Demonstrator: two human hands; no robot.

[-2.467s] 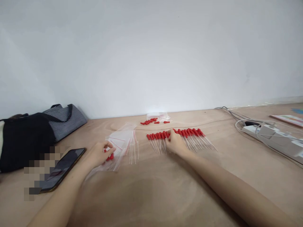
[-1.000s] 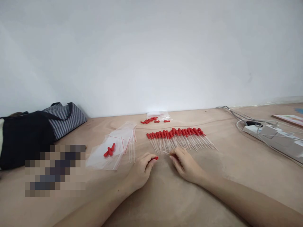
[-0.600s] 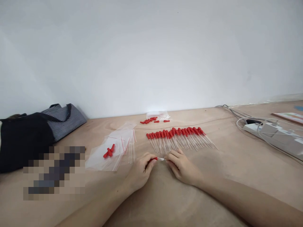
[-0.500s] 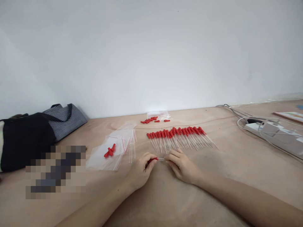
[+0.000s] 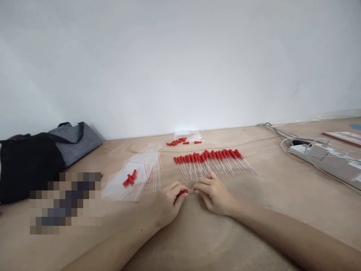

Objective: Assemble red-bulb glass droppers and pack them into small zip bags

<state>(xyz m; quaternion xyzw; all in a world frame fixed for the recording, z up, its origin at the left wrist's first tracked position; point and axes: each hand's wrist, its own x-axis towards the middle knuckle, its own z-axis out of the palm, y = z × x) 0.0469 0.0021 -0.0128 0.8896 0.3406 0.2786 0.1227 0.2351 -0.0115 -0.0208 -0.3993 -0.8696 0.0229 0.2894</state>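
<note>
My left hand [image 5: 172, 199] pinches a red rubber dropper bulb [image 5: 182, 192] between thumb and fingers. From the bulb's open end a thin clear pipette tube [image 5: 191, 191] runs across to my right hand [image 5: 210, 192], whose fingertips are closed on it. How deep the tube sits in the bulb cannot be made out. Just beyond my hands lies a row of droppers [image 5: 208, 158], red bulbs away from me and clear tubes towards me. Loose clear tubes [image 5: 156, 180] lie to the left of my left hand.
Clear zip bags [image 5: 118, 190] lie on the left with several red bulbs [image 5: 130, 177] on top. Farther back are more bulbs [image 5: 176, 142] and a bag of tubes [image 5: 187, 135]. A black and striped bag [image 5: 76, 145] stands far left; a power strip [image 5: 324, 160] with cables is at right.
My hands have drawn slightly closer together, and more of the red bulb shows in my left fingers. The whole view has shifted a little.
</note>
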